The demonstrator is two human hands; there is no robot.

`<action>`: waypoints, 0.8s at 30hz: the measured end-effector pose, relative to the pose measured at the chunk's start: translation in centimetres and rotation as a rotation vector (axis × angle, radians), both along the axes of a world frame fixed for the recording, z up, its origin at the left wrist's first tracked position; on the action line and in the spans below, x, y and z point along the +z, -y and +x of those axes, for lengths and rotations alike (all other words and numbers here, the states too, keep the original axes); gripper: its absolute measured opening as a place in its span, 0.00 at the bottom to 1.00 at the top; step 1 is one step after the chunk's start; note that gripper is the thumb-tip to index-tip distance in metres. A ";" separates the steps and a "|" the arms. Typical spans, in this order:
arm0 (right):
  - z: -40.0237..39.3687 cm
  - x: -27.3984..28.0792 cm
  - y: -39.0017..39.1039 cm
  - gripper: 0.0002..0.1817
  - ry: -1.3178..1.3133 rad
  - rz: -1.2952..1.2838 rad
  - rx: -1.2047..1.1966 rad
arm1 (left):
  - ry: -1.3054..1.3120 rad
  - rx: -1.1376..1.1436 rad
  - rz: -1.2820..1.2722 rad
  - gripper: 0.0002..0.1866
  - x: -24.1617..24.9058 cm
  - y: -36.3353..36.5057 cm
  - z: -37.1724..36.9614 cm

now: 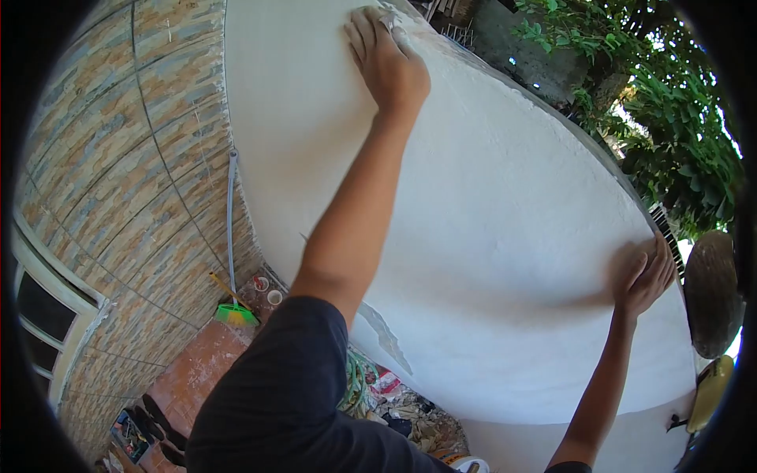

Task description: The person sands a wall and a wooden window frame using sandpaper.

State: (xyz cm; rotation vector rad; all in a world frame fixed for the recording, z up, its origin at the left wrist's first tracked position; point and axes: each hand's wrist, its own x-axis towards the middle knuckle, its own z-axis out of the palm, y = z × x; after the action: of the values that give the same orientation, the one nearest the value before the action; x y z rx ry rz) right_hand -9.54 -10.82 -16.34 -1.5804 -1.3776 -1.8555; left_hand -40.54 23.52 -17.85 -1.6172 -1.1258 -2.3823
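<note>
A smooth white plastered wall (473, 197) fills the middle of the head view. My left hand (388, 63) is at its upper part, fingers bent against the plaster. A small pale piece (386, 20) shows between the thumb and fingers; I cannot tell what it is. White dust or plaster coats the thumb. Far to the right, my right hand (650, 277) rests on the wall near its upper edge, fingers stretched out and thumb apart. Both arms reach out over the wall, with dark sleeves at the upper arms.
A stone-patterned tiled wall (150, 158) meets the plaster at left, with a grey pipe (232, 213) along the corner. Below are a green broom (236, 315), a coiled green hose (359, 378), rubble (426, 418) and a bucket (465, 462). Leafy branches (678, 134) hang beyond the wall.
</note>
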 end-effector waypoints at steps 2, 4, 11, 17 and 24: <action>-0.3 -0.2 0.0 0.23 -0.018 -0.012 0.010 | 0.004 0.008 0.032 0.26 -1.5 1.9 3.0; -0.5 -0.1 -0.4 0.22 -0.031 0.013 0.029 | -0.113 -0.125 0.045 0.27 -4.7 11.2 8.4; -1.3 -0.3 -0.3 0.22 -0.079 -0.028 0.036 | 0.004 -0.045 0.154 0.22 -3.7 4.3 4.8; -2.8 -0.2 -0.5 0.22 -0.128 -0.033 0.084 | -0.019 -0.031 0.113 0.28 -3.9 15.9 15.3; 2.9 1.3 6.3 0.27 -0.057 -0.246 0.179 | -0.054 0.049 0.136 0.23 -3.9 11.5 12.0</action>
State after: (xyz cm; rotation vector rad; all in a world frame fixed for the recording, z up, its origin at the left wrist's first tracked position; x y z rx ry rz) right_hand -6.64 -17.12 -15.03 -1.5483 -1.7139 -1.5754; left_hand -28.59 12.00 -21.74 -1.5809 -0.9608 -2.3147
